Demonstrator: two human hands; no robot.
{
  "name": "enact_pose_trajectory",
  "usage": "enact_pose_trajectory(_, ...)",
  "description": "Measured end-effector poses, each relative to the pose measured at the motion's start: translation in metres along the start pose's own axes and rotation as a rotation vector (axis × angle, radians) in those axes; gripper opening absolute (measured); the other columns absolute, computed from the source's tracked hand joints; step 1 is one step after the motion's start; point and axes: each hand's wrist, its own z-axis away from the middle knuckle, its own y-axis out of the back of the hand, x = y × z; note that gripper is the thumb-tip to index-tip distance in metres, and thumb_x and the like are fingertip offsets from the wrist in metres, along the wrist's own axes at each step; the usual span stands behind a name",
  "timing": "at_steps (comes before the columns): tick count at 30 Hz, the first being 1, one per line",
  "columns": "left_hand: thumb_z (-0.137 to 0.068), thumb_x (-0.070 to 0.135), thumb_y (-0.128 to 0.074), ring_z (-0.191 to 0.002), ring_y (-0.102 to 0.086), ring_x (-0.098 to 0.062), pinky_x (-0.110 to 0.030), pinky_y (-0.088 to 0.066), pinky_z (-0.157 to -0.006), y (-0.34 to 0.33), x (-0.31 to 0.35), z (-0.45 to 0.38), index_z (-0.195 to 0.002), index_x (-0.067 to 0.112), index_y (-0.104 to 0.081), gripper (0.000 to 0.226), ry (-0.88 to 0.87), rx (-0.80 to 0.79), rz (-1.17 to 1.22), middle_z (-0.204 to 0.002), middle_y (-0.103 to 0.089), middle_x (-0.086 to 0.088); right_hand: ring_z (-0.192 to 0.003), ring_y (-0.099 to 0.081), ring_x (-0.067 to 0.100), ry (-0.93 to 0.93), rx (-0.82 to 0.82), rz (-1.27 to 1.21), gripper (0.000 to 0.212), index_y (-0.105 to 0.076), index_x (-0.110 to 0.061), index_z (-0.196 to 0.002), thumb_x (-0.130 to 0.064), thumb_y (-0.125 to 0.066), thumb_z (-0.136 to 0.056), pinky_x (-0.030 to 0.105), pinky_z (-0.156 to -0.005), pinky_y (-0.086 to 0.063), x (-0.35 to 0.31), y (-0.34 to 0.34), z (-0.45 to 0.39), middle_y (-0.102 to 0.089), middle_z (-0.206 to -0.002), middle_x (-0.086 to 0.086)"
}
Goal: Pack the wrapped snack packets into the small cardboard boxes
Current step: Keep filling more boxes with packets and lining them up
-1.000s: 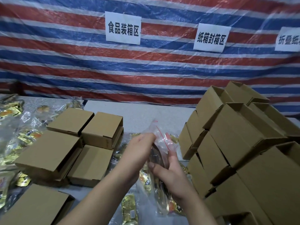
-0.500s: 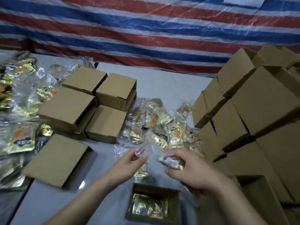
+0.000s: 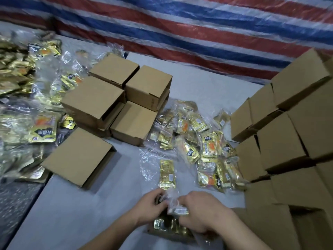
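Head view shows the left hand (image 3: 153,207) and the right hand (image 3: 201,212) both pinching 1 clear-wrapped snack packet (image 3: 177,207) just above an open cardboard box (image 3: 169,230) at the near table (image 3: 72,204) edge. Gold packets already lie inside this box. More loose packets (image 3: 196,141) lie beyond, between closed boxes (image 3: 115,98) and stacked boxes (image 3: 288,132).
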Motion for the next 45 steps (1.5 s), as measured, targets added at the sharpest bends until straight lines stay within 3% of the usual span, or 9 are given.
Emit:
enact_pose_trajectory(4, -0.096, 0.022, -0.063, -0.095, -0.066, -0.024, -0.041, -0.050, -0.095, 0.009, 0.000, 0.002, -0.101, 0.009, -0.068, 0.014, 0.003, 0.097, 0.048, -0.098, -0.071, -0.010, -0.118, -0.057, 0.031, -0.005, -0.040, -0.060, 0.056, -0.044, -0.038, -0.144, -0.044, -0.052, -0.089, 0.035, -0.092, -0.046, -0.004, 0.007, -0.003, -0.062, -0.126, 0.010)
enact_pose_trajectory(9, -0.089, 0.020, -0.074, -0.075, -0.059, 0.000, -0.025, -0.050, -0.079, 0.002, 0.000, 0.006, -0.085, 0.025, -0.067, 0.009, 0.013, 0.126, 0.086, -0.079, -0.068, 0.009, -0.120, -0.056, 0.033, -0.033, -0.137, -0.054, 0.047, -0.052, -0.031, -0.136, -0.045, -0.049, -0.091, 0.037, -0.095, -0.046, -0.019, 0.012, -0.009, -0.061, -0.129, 0.011)
enact_pose_trajectory(17, -0.089, 0.005, -0.071, -0.081, -0.061, -0.011, -0.024, -0.050, -0.079, -0.005, 0.005, 0.007, -0.096, 0.009, -0.069, 0.008, 0.055, 0.134, 0.215, -0.092, -0.072, -0.011, -0.120, -0.055, 0.035, -0.098, -0.250, 0.042, 0.052, -0.046, -0.019, -0.140, -0.041, -0.044, -0.094, 0.039, -0.090, -0.045, -0.031, -0.014, -0.014, -0.059, -0.132, 0.014)
enact_pose_trajectory(27, -0.092, -0.003, -0.059, -0.084, -0.069, -0.021, -0.021, -0.054, -0.076, 0.002, -0.009, 0.004, -0.100, 0.013, -0.070, 0.021, 0.027, 0.140, 0.239, -0.097, -0.072, -0.010, -0.121, -0.054, 0.035, 0.062, -0.265, -0.118, 0.038, -0.056, -0.016, -0.131, -0.028, -0.060, -0.096, 0.040, -0.101, -0.045, -0.009, -0.065, -0.074, -0.056, -0.136, 0.014)
enact_pose_trajectory(33, -0.091, -0.004, -0.055, -0.089, -0.068, -0.016, -0.025, -0.052, -0.083, -0.002, -0.009, -0.003, -0.092, 0.024, -0.072, 0.033, 0.044, 0.182, 0.224, -0.096, -0.074, 0.000, -0.108, -0.058, 0.020, 0.049, -0.124, -0.403, 0.040, -0.064, -0.028, -0.118, -0.054, -0.059, -0.088, 0.032, -0.093, -0.047, 0.009, -0.058, -0.049, -0.062, -0.117, 0.002)
enact_pose_trajectory(37, -0.091, -0.004, -0.054, -0.080, -0.062, -0.017, -0.034, -0.053, -0.082, 0.004, -0.012, -0.003, -0.094, 0.021, -0.071, 0.031, 0.047, 0.199, 0.211, -0.095, -0.073, -0.007, -0.097, -0.062, 0.025, -0.020, -0.203, -0.418, 0.033, -0.069, -0.021, -0.106, -0.044, -0.048, -0.096, 0.027, -0.072, -0.043, 0.003, -0.058, -0.055, -0.068, -0.109, 0.008)
enact_pose_trajectory(40, -0.087, -0.003, -0.053, -0.088, -0.066, -0.016, -0.031, -0.051, -0.089, 0.000, -0.013, 0.002, -0.091, 0.025, -0.070, 0.032, 0.020, 0.177, 0.138, -0.091, -0.072, 0.004, -0.111, -0.061, 0.031, -0.039, -0.411, -0.507, 0.035, -0.062, -0.013, -0.121, -0.030, -0.042, -0.099, 0.032, -0.081, -0.046, -0.020, -0.066, -0.075, -0.063, -0.124, 0.016)
enact_pose_trajectory(43, -0.086, -0.003, -0.051, -0.085, -0.064, -0.008, -0.022, -0.049, -0.082, -0.004, -0.008, 0.002, -0.090, 0.028, -0.068, 0.036, 0.015, 0.182, 0.084, -0.087, -0.070, 0.012, -0.078, -0.065, 0.033, -0.069, -0.432, -0.577, 0.021, -0.059, -0.016, -0.099, -0.019, -0.039, -0.093, 0.029, -0.055, -0.046, -0.024, -0.067, -0.085, -0.062, -0.100, 0.016)
enact_pose_trajectory(45, -0.088, -0.005, -0.051, -0.071, -0.060, -0.003, -0.019, -0.048, -0.071, -0.004, -0.009, 0.001, -0.090, 0.027, -0.068, 0.036, 0.046, 0.218, 0.098, -0.082, -0.070, 0.013, -0.077, -0.063, 0.030, -0.063, -0.393, -0.593, 0.024, -0.061, -0.015, -0.100, -0.016, -0.038, -0.093, 0.024, -0.054, -0.046, -0.019, -0.064, -0.082, -0.064, -0.100, 0.016)
